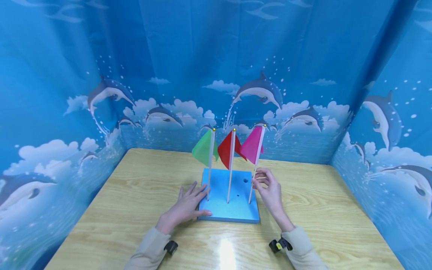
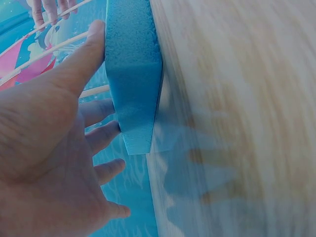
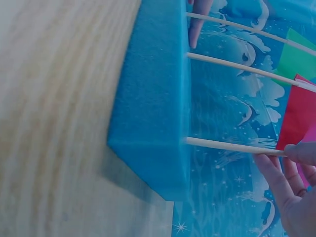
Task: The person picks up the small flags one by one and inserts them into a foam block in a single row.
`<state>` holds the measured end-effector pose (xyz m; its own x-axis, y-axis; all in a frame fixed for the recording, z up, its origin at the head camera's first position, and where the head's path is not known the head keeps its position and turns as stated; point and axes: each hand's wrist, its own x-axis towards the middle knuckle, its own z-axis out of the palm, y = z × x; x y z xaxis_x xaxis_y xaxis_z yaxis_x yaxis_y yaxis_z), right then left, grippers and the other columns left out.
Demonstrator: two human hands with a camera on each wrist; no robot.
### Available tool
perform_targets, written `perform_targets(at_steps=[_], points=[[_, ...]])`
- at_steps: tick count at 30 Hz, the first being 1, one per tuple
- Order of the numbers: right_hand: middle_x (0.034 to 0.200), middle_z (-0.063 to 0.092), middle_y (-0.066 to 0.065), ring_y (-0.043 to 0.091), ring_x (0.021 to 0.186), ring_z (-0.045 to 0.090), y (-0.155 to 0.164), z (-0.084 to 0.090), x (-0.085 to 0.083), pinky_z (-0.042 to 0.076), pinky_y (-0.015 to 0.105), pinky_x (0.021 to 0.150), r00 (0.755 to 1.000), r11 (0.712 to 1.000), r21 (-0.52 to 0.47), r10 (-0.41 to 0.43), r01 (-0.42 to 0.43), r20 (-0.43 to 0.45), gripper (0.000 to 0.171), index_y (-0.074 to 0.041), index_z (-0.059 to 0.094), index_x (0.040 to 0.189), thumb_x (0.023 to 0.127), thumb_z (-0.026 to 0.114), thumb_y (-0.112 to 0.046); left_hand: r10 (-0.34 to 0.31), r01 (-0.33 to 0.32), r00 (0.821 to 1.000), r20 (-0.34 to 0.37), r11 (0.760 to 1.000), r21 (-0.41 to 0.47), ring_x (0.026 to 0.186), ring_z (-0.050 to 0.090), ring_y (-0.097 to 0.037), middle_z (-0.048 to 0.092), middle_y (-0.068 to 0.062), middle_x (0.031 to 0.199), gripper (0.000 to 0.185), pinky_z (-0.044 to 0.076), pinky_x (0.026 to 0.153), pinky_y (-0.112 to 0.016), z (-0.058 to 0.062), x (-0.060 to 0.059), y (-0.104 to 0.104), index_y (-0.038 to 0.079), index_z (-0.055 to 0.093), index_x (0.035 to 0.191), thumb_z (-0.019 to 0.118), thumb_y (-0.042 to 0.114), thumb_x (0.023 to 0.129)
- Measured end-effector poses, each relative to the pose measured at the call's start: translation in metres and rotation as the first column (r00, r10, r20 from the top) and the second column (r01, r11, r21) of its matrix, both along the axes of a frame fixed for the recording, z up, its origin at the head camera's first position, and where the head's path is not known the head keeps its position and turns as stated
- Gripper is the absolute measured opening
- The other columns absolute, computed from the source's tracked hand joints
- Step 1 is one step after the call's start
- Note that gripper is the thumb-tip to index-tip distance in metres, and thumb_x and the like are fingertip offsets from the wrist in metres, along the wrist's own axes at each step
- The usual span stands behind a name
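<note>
A blue foam block (image 1: 236, 213) lies on the wooden table (image 1: 141, 195) with three stick flags standing in it: green (image 1: 203, 150), red (image 1: 227, 148) and pink (image 1: 251, 147). My left hand (image 1: 192, 200) lies flat with straight fingers against the block's left edge, its thumb on the front left corner. In the left wrist view the thumb (image 2: 81, 54) presses on the block (image 2: 133, 74). My right hand (image 1: 259, 182) pinches the pink flag's stick (image 1: 251, 193) just above the block. In the right wrist view its fingertips (image 3: 296, 154) grip that stick (image 3: 222, 146).
Two empty holes (image 1: 245, 180) show in the block's top behind the pink flag. Blue dolphin-print curtains (image 1: 303, 75) wall in the table at the back and on both sides. Bare wood lies to the left and right of the block.
</note>
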<state>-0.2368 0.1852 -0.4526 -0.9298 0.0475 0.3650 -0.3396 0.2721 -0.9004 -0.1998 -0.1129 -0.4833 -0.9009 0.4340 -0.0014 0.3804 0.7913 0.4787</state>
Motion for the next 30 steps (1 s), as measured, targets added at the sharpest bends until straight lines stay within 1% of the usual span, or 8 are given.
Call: perform_targets(at_steps=[4,9,11,18,21,25,29,30], points=[[0.105,0.066,0.025,0.032,0.084,0.071,-0.002,0.001,0.004,0.063,0.030,0.071,1.000,1.000,0.025,0.003,-0.003,0.010,0.031,0.006,0.060,0.122,0.092,0.068,0.007,0.006,-0.006,1.000,0.002,1.000,-0.004,0.154,0.011,-0.043,0.030,-0.009,0.165,0.085,0.003,0.115,-0.076,0.001,0.000,0.000,0.013,0.041,0.156,0.072,0.054,0.088],[0.102,0.065,0.029,0.045,0.085,0.069,-0.009,0.013,0.018,0.063,0.037,0.071,0.998,0.997,0.054,0.054,-0.055,0.008,0.029,0.013,0.057,0.119,0.091,0.066,0.013,0.009,-0.009,1.000,-0.001,1.000,-0.019,0.154,0.012,-0.043,0.030,-0.009,0.165,0.086,0.003,0.115,-0.076,0.001,-0.001,-0.001,0.013,0.041,0.156,0.072,0.055,0.088],[0.100,0.065,0.029,0.044,0.084,0.069,-0.010,0.016,0.023,0.064,0.037,0.070,0.997,0.995,0.067,0.072,-0.071,-0.008,0.028,0.014,0.057,0.117,0.091,0.065,0.014,0.007,-0.007,1.000,-0.001,1.000,-0.017,0.154,0.012,-0.043,0.030,-0.009,0.165,0.086,0.003,0.115,-0.076,0.002,-0.001,-0.001,0.013,0.041,0.156,0.072,0.054,0.088],[0.101,0.068,0.023,0.037,0.085,0.072,-0.002,-0.006,0.011,0.063,0.030,0.070,0.998,0.996,0.065,0.056,-0.055,-0.009,0.026,0.004,0.062,0.116,0.092,0.069,0.007,0.000,-0.001,1.000,0.006,1.000,0.015,0.154,0.012,-0.043,0.030,-0.009,0.165,0.085,0.002,0.115,-0.077,0.003,0.001,-0.001,0.013,0.041,0.156,0.072,0.052,0.088],[0.103,0.069,0.023,0.033,0.086,0.073,0.001,-0.008,0.009,0.063,0.029,0.071,0.999,0.996,0.068,0.050,-0.050,0.004,0.026,0.003,0.063,0.116,0.091,0.071,0.004,-0.004,0.004,1.000,0.002,1.000,0.015,0.154,0.013,-0.044,0.031,-0.009,0.165,0.085,0.002,0.115,-0.077,0.004,0.001,-0.001,0.012,0.041,0.156,0.073,0.052,0.089],[0.105,0.069,0.025,0.036,0.087,0.073,0.002,-0.004,0.010,0.063,0.030,0.072,0.999,0.996,0.073,0.046,-0.047,0.020,0.027,0.007,0.063,0.117,0.090,0.070,0.007,-0.004,0.004,1.000,0.001,1.000,0.014,0.154,0.012,-0.044,0.030,-0.009,0.165,0.084,0.002,0.115,-0.077,0.004,0.001,-0.001,0.012,0.040,0.156,0.073,0.052,0.089],[0.105,0.068,0.028,0.042,0.090,0.071,-0.004,0.016,0.021,0.063,0.033,0.073,0.998,0.993,0.102,0.052,-0.055,0.037,0.027,0.012,0.061,0.117,0.090,0.068,0.011,-0.002,0.002,1.000,0.002,1.000,0.013,0.154,0.012,-0.044,0.030,-0.009,0.165,0.084,0.002,0.115,-0.076,0.004,0.001,-0.001,0.012,0.041,0.156,0.072,0.052,0.089],[0.105,0.068,0.028,0.041,0.090,0.071,-0.003,0.016,0.021,0.063,0.033,0.074,0.998,0.993,0.103,0.054,-0.058,0.040,0.027,0.011,0.061,0.117,0.091,0.068,0.010,-0.002,0.002,1.000,0.003,1.000,0.013,0.154,0.012,-0.044,0.030,-0.009,0.165,0.084,0.002,0.115,-0.076,0.004,0.001,-0.001,0.012,0.041,0.156,0.072,0.052,0.089]])
